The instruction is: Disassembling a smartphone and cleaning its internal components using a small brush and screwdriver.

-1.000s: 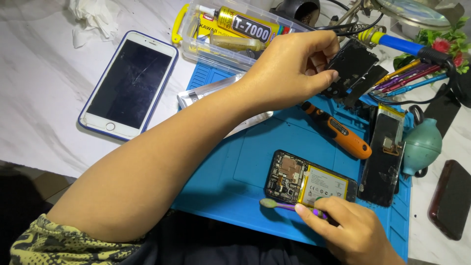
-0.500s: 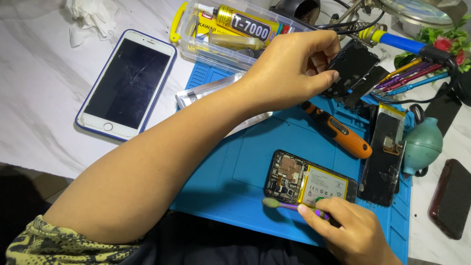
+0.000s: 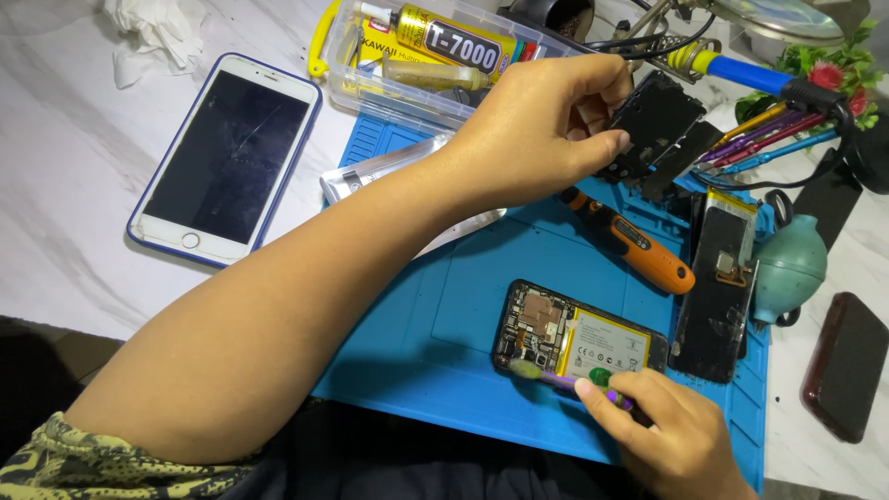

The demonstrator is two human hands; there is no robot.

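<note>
While the left hand [image 3: 546,130] pinches a black phone part [image 3: 659,118] at the far mat [image 3: 444,315] edge, right hand [image 3: 671,435] fingers grip a purple brush [image 3: 556,378] against the opened phone [image 3: 579,338] near-centre; cleaning underway, reassembly remaining.

A white smartphone with a dark cracked screen [image 3: 225,159] lies left of my blue silicone work mat [image 3: 444,324]. A clear plastic box of yellow-labelled glue tubes [image 3: 435,57] sits beyond it. A silver foil pouch [image 3: 389,176] rests under my forearm.

White marble-look tabletop [image 3: 65,176], evenly lit; dark floor [image 3: 37,370] below edge.
</note>
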